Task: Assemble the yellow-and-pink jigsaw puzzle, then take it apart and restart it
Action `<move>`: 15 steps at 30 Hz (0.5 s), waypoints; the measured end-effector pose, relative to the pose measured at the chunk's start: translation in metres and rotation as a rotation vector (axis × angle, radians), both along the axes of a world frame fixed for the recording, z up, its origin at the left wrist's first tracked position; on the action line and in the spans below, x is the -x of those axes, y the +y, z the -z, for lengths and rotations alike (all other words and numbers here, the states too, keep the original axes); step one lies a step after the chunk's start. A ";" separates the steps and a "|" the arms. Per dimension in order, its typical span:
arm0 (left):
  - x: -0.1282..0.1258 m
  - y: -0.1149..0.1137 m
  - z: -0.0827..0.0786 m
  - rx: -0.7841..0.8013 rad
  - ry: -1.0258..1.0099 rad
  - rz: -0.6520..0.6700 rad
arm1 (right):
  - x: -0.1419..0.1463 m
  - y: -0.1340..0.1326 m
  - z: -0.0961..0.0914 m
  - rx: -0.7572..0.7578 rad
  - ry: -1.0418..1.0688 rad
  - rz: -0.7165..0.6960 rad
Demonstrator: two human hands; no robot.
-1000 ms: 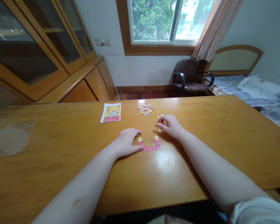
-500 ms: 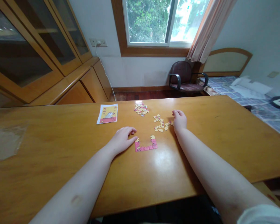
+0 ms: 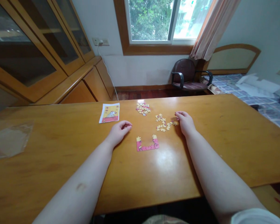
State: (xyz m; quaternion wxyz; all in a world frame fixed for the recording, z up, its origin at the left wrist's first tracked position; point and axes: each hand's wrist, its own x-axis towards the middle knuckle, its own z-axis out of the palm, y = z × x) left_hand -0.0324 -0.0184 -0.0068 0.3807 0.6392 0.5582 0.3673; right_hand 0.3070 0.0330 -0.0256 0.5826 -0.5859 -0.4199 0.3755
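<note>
On the table lies a U-shaped strip of joined jigsaw pieces, pink below with a yellow piece atop each side. To its upper left rests my left hand, apart from the strip. Its fingers are curled, thumb tip close to the fingertips, and nothing shows in them. My right hand is at the right end of a scatter of yellow jigsaw pieces. Its thumb and fingers are drawn together; whether a small piece is between them is hidden.
A heap of mixed jigsaw pieces sits near the table's far edge. Left of it lies a picture sheet with a white animal on yellow and pink. A clear plastic bag is at the far left. Beyond the table stands an armchair.
My left hand has drawn away from the U-shaped strip, up and to the left, its thumb closing toward the fingers. The right hand stays beside the scattered pieces. The view has shifted slightly.
</note>
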 end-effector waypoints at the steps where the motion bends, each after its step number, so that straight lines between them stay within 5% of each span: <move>1: 0.002 0.002 0.001 0.001 -0.058 -0.033 | 0.001 -0.001 -0.002 0.028 -0.045 -0.055; 6: 0.009 0.012 0.006 0.065 -0.384 -0.137 | -0.005 -0.005 -0.008 0.119 -0.207 -0.341; 11: 0.007 0.021 0.003 0.083 -0.616 -0.220 | -0.008 -0.003 -0.007 0.117 -0.299 -0.301; 15: 0.002 0.021 0.001 0.022 -0.574 -0.276 | -0.002 -0.003 -0.009 0.091 -0.485 -0.263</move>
